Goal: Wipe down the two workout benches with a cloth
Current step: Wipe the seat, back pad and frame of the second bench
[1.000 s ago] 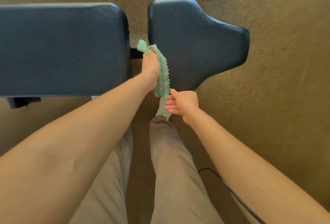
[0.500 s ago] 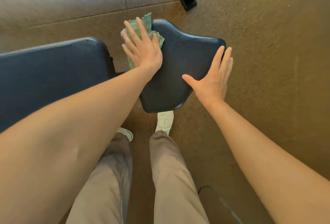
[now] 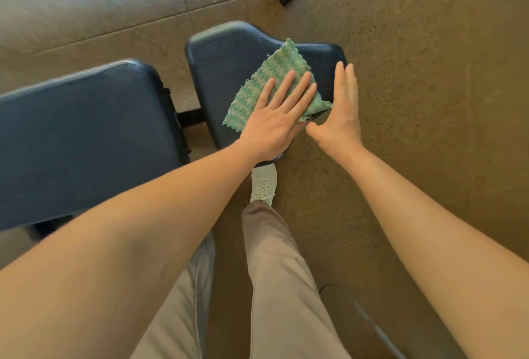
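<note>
Green cloth (image 3: 276, 78) is spread flat on the small seat pad (image 3: 229, 55), centre of frame, over the pad's right half. It is pressed down by the left hand (image 3: 272, 126), fingers straight and splayed, nothing gripped. Against the pad's right edge the right hand (image 3: 342, 112) is laid, fingers straight and together, thumb stretched toward the cloth's lower corner. Whether that corner is touched cannot be told.

At left of frame the long back pad (image 3: 86, 135) is seen, separated from the seat pad by a gap bridged by a black frame bar (image 3: 190, 116).

Step judged: seat pad of one bench being wiped, right side. Next move, as judged: cloth to be swept across to the pad's left half and edges under even palm pressure, then carried over the gap to the long back pad. Second bench is not in view.
</note>
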